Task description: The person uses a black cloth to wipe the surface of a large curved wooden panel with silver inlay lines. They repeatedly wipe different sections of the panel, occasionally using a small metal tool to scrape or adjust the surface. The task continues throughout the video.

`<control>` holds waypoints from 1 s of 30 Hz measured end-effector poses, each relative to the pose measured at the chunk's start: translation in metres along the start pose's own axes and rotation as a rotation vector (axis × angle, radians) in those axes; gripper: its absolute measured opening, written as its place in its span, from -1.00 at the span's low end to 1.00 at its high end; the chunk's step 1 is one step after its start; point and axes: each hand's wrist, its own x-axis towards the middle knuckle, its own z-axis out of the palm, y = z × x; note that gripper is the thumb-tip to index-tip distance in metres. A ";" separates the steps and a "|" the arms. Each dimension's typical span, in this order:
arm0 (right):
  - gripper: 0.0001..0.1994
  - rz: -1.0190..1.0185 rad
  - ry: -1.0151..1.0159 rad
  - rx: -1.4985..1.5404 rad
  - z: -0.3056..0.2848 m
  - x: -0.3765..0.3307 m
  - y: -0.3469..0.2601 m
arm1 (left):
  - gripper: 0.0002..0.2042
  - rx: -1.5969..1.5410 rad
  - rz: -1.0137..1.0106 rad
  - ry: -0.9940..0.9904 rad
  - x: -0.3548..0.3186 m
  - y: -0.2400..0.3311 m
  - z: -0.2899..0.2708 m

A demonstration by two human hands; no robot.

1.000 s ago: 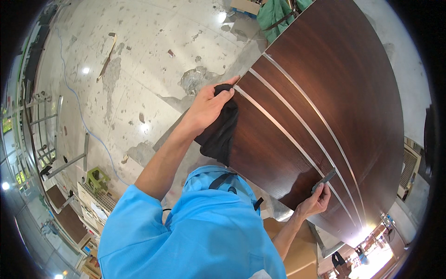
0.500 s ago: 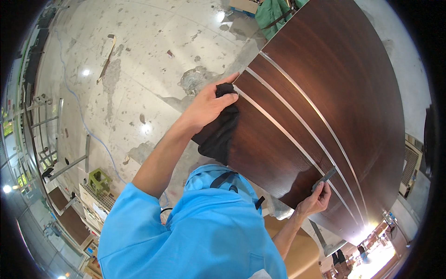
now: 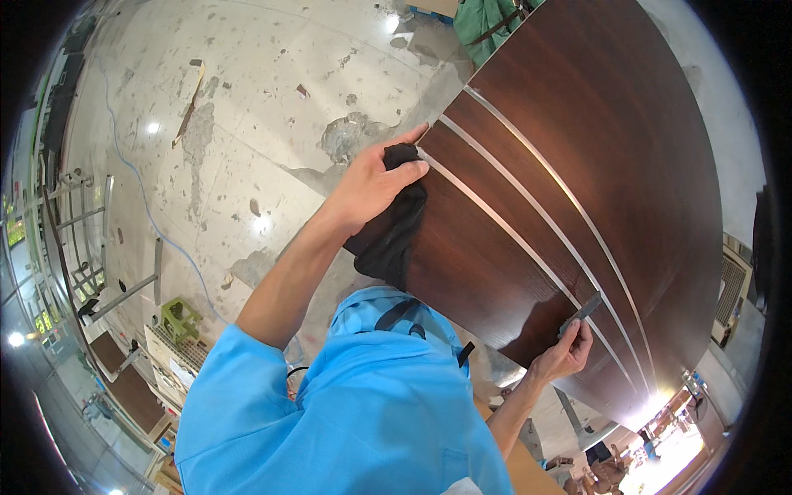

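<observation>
A large dark brown wooden panel (image 3: pixel 643 124) with three curved silvery strips (image 3: pixel 519 241) lies before me. My left hand (image 3: pixel 375 183) is closed on a black cloth (image 3: pixel 391 235) at the panel's left edge. Its thumb rests by the end of the nearest strip, while the index finger stretches along the edge. Toward the panel's right end, my right hand (image 3: pixel 565 353) pinches a flat grey blade-like scraper (image 3: pixel 588 306). The scraper lies over the panel between the nearest and middle strips; whether its edge touches them I cannot tell. My palm hides part of its lower end.
Green fabric (image 3: pixel 483 29) bunches beside the panel's far corner. On the stained floor lie a thin strip of scrap (image 3: pixel 191 103) and a blue cable (image 3: pixel 147 210). A green stool (image 3: pixel 179 319) and metal frames (image 3: pixel 124 297) stand at left. Bright light glares at lower right.
The whole view has shifted slightly. Both hands keep their holds on the cloth and the scraper, with hardly any movement against the panel. The tan surface beyond my right forearm shows less.
</observation>
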 end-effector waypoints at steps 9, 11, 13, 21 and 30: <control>-0.79 0.009 0.001 0.051 0.000 0.000 0.003 | -0.44 -0.009 -0.011 -0.001 -0.001 0.003 0.001; -0.79 0.018 -0.019 0.003 0.000 0.000 0.003 | -0.44 0.005 0.013 0.000 -0.002 0.003 0.001; -0.79 -0.002 -0.033 0.008 0.000 0.000 0.003 | -0.43 0.003 0.100 0.028 -0.002 0.002 0.002; -0.80 0.007 0.015 0.014 0.001 -0.001 0.001 | -0.39 0.072 0.054 0.019 -0.004 0.006 0.003; -0.83 -0.036 0.007 0.118 0.004 0.000 0.002 | -0.35 0.075 0.068 0.029 -0.002 0.010 0.005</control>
